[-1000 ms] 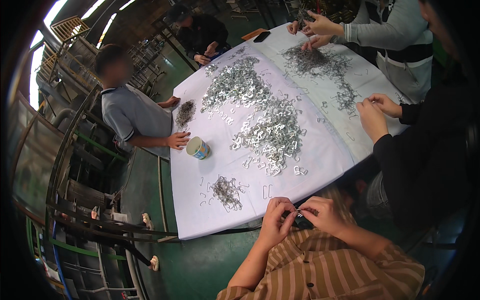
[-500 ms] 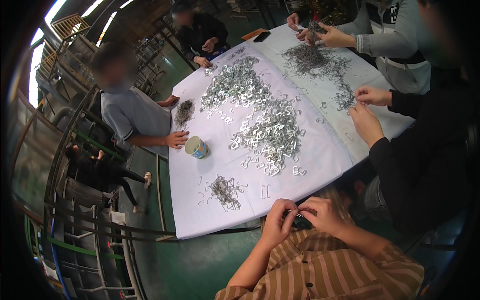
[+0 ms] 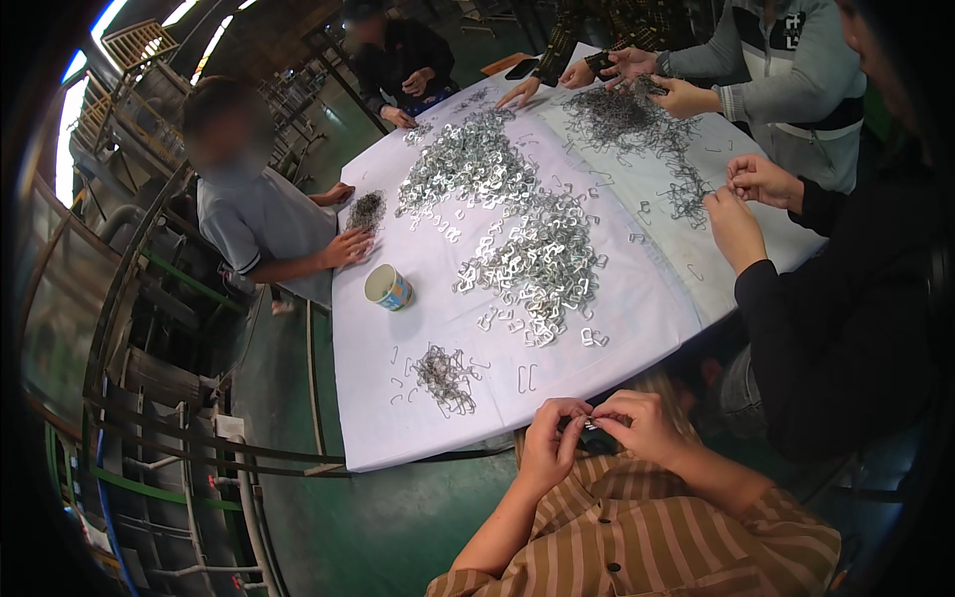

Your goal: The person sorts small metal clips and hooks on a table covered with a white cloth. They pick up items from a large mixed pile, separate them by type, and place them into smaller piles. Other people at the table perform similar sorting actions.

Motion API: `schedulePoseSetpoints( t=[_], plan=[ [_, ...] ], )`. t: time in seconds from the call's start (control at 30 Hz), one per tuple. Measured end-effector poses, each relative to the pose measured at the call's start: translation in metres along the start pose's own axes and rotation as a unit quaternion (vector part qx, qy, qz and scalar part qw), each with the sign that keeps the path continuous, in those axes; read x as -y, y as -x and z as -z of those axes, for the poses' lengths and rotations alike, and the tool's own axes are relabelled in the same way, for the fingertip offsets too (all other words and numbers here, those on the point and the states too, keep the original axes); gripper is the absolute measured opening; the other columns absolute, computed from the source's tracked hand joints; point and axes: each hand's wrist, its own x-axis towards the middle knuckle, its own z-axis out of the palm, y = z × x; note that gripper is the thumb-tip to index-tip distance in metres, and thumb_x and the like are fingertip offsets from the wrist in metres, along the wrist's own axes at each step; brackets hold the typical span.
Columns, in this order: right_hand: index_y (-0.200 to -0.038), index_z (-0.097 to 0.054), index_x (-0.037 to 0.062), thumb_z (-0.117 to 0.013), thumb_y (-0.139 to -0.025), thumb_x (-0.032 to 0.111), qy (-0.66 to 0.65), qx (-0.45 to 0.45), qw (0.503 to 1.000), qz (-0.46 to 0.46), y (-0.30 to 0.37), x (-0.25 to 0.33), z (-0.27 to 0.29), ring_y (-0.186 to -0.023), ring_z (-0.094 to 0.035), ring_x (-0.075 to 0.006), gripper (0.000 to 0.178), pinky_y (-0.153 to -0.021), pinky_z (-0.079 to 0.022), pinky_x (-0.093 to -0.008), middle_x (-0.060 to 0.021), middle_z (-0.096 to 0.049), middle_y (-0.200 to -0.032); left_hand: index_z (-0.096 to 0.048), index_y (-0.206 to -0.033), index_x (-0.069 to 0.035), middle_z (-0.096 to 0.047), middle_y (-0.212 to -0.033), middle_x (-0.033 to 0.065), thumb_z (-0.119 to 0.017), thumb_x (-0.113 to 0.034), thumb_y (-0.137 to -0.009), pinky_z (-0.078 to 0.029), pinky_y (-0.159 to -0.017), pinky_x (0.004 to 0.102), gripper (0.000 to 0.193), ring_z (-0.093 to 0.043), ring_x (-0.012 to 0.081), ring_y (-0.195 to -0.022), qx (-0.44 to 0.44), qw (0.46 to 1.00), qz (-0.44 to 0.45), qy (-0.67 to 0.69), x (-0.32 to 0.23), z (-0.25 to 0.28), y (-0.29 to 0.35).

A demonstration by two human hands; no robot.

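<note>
Both hands meet just off the table's near edge, fingertips pinched together around a small silvery metal piece [image 3: 591, 423]. My left hand [image 3: 553, 440] grips it from one side and my right hand [image 3: 637, 428] from the other; the fingers hide most of it. Two thin bent wire clips [image 3: 527, 379] lie on the white table cover [image 3: 637, 363] just beyond my hands. A heap of grey wire clips [image 3: 445, 380] is to their left. Farther off is a big pile of shiny flat metal buckles [image 3: 537, 269], spreading toward the far end.
A paper cup [image 3: 388, 288] stands left of the pile. Co-workers sit or stand around the table; one at the right [image 3: 741, 214] pinches something small. Another wire heap [image 3: 637, 119] lies at the far right, near a dark phone [image 3: 521, 69]. A smaller heap [image 3: 367, 212] is at the left edge.
My hands stay almost in place, still pinched together. At the far end a co-worker's hand now reaches toward the buckle pile. The left co-worker's near hand has moved up toward the small wire heap.
</note>
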Motion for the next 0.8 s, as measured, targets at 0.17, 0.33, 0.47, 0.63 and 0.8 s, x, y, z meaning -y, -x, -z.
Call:
schedulePoseSetpoints(
  t=[0.17, 0.33, 0.47, 0.63, 0.8],
  plan=[
    [-0.087, -0.071, 0.0003, -0.072, -0.079, 0.004, -0.016, -0.004, 1.000, -0.005, -0.005, 0.003, 0.008, -0.063, -0.065, -0.0166, 0.009, -0.057, -0.050, -0.0279, -0.0097, -0.067, -0.075, -0.055, -0.096, -0.001, -0.065, -0.097, 0.0121, -0.058, 0.005, -0.087, -0.046, -0.082, 0.0301, 0.011, -0.060, 0.0215, -0.089, -0.005, 1.000, -0.006, -0.011, -0.003, 0.002, 0.002],
    [-0.086, -0.071, -0.0001, -0.071, -0.080, 0.007, 0.049, -0.070, 0.995, -0.045, -0.020, -0.025, 0.012, -0.062, -0.064, -0.0161, 0.010, -0.057, -0.049, -0.0272, -0.0100, -0.066, -0.074, -0.053, -0.096, 0.001, -0.065, -0.097, 0.0127, -0.054, 0.006, -0.089, -0.047, -0.083, 0.0275, 0.009, -0.060, 0.0165, -0.090, -0.005, 1.000, -0.015, -0.024, -0.004, 0.004, 0.006],
    [-0.086, -0.071, -0.0004, -0.071, -0.080, 0.009, 0.093, -0.132, 0.985, -0.061, -0.041, -0.061, 0.014, -0.062, -0.063, -0.0185, 0.011, -0.059, -0.050, -0.0288, -0.0107, -0.065, -0.075, -0.053, -0.096, 0.001, -0.065, -0.098, 0.0119, -0.055, 0.005, -0.090, -0.047, -0.079, 0.0263, 0.007, -0.060, 0.0152, -0.088, -0.001, 1.000, 0.022, 0.005, -0.003, 0.000, 0.004],
    [-0.085, -0.071, -0.0002, -0.070, -0.079, 0.007, 0.109, -0.144, 0.983, -0.039, -0.062, -0.083, 0.008, -0.065, -0.064, -0.0216, 0.009, -0.062, -0.051, -0.0312, -0.0113, -0.065, -0.077, -0.054, -0.097, 0.000, -0.066, -0.100, 0.0107, -0.055, 0.001, -0.093, -0.048, -0.073, 0.0242, 0.004, -0.060, 0.0123, -0.085, -0.020, 0.997, 0.056, 0.047, -0.005, 0.000, 0.003],
    [-0.084, -0.071, 0.0001, -0.070, -0.078, 0.006, 0.118, -0.140, 0.982, -0.048, -0.067, -0.092, 0.006, -0.067, -0.064, -0.0224, 0.009, -0.063, -0.051, -0.0322, -0.0115, -0.065, -0.078, -0.054, -0.097, 0.002, -0.066, -0.100, 0.0102, -0.053, 0.000, -0.094, -0.047, -0.077, 0.0248, 0.004, -0.057, 0.0112, -0.085, -0.028, 0.995, 0.059, 0.075, 0.006, 0.002, 0.004]
  ],
)
